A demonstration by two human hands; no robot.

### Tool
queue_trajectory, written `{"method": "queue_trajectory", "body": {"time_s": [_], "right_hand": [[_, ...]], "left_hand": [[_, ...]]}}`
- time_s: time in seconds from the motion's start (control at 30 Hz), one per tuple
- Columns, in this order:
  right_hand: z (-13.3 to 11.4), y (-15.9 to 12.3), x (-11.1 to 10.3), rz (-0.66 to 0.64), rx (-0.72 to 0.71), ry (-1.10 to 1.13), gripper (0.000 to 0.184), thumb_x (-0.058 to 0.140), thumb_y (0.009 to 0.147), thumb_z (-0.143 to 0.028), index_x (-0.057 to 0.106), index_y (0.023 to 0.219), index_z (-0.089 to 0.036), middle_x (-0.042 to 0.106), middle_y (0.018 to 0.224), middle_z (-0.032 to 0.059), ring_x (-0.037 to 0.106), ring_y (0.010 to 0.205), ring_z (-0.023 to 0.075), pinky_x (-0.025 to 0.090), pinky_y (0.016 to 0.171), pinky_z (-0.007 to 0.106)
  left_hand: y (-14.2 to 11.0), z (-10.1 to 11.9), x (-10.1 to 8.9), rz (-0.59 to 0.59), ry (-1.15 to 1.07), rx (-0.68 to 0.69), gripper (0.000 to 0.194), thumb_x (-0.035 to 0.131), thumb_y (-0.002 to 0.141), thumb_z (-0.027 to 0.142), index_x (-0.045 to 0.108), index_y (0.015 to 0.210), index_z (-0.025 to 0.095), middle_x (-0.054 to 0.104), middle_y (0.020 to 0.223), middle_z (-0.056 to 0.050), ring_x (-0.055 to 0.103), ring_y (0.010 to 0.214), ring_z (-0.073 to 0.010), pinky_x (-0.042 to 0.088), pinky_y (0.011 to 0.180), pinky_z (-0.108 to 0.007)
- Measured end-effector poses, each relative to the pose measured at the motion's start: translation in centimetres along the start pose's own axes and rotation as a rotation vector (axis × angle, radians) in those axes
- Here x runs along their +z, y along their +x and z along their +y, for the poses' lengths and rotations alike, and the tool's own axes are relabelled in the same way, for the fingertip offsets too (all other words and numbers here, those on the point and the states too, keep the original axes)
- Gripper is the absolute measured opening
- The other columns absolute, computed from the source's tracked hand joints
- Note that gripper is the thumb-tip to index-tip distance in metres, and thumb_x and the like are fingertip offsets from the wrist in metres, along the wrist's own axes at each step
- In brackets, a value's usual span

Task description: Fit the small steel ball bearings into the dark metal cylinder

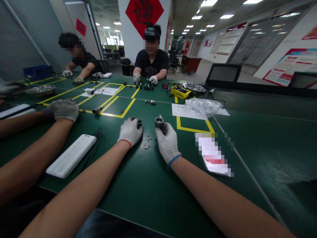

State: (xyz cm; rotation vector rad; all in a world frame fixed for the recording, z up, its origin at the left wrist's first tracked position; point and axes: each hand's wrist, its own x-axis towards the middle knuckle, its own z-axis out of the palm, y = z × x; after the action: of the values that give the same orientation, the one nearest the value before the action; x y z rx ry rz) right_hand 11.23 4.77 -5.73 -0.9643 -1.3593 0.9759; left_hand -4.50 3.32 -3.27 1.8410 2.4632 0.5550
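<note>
My right hand point(168, 140), in a white knit glove with a blue cuff edge, grips a round metal cylinder part point(159, 122). Its open end faces up toward me, and inner pieces show inside the rim. My left hand point(131, 131), gloved with an orange cuff edge, rests on the green table with bent fingers slightly apart. Nothing shows between them, though the undersides of the fingers are hidden. Several small metal rings point(147, 146) lie on the table between my two hands. Beyond them lies a metal cylindrical piece point(150, 102).
A white power strip point(71, 155) lies left of my left arm, a phone point(214, 155) right of my right hand. Clear plastic bag point(204, 106) and paper lie ahead right, near a yellow tray point(180, 92). A co-worker's gloved hands point(61, 110) are close on the left; two people sit opposite.
</note>
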Motion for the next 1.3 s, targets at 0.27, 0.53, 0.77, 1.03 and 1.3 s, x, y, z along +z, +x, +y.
{"method": "queue_trajectory", "body": {"time_s": [0.27, 0.53, 0.77, 1.03, 1.3], "right_hand": [[-0.1, 0.0, 0.1, 0.002, -0.006, 0.004, 0.029, 0.065, 0.081, -0.045, 0.067, 0.093, -0.019, 0.071, 0.083, 0.0049, 0.064, 0.080, 0.0219, 0.053, 0.079, 0.039], [-0.4, -0.1, 0.2, 0.008, -0.018, -0.010, 0.031, 0.063, 0.081, -0.046, 0.067, 0.093, -0.018, 0.073, 0.084, 0.0064, 0.065, 0.079, 0.0227, 0.053, 0.077, 0.039], [-0.6, -0.4, 0.0, -0.008, -0.023, -0.023, 0.027, 0.064, 0.082, -0.044, 0.068, 0.093, -0.019, 0.073, 0.088, 0.0073, 0.066, 0.082, 0.0234, 0.053, 0.081, 0.041], [-1.9, -1.2, 0.0, -0.015, 0.026, -0.025, 0.022, 0.063, 0.084, -0.039, 0.068, 0.095, -0.020, 0.074, 0.086, 0.0050, 0.068, 0.083, 0.0232, 0.055, 0.078, 0.038], [-2.5, -1.5, 0.1, 0.002, 0.028, -0.053, 0.014, 0.062, 0.086, -0.036, 0.067, 0.088, -0.022, 0.073, 0.082, 0.0040, 0.068, 0.082, 0.0223, 0.055, 0.075, 0.037]], "left_hand": [[0.4, 0.1, 0.6, -0.028, 0.004, 0.083, 0.040, 0.052, 0.098, 0.032, 0.070, 0.131, 0.016, 0.061, 0.144, -0.017, 0.060, 0.129, -0.0352, 0.047, 0.113, -0.046], [2.4, 0.9, 1.5, -0.017, 0.101, 0.193, 0.039, 0.046, 0.100, 0.031, 0.068, 0.128, 0.015, 0.063, 0.139, -0.019, 0.060, 0.127, -0.0345, 0.046, 0.111, -0.047], [8.3, 2.7, 3.2, -0.006, 0.096, 0.178, 0.041, 0.049, 0.097, 0.034, 0.065, 0.129, 0.012, 0.061, 0.139, -0.022, 0.059, 0.127, -0.0347, 0.046, 0.110, -0.045], [16.0, 5.0, 5.6, 0.067, 0.041, 0.237, 0.056, 0.052, 0.093, 0.029, 0.049, 0.148, 0.017, 0.047, 0.160, -0.017, 0.042, 0.146, -0.0339, 0.033, 0.121, -0.050], [17.8, 3.9, 5.9, 0.035, -0.044, 0.223, 0.045, 0.056, 0.092, 0.025, 0.056, 0.137, 0.019, 0.063, 0.130, -0.020, 0.061, 0.121, -0.0371, 0.047, 0.105, -0.050]]}}
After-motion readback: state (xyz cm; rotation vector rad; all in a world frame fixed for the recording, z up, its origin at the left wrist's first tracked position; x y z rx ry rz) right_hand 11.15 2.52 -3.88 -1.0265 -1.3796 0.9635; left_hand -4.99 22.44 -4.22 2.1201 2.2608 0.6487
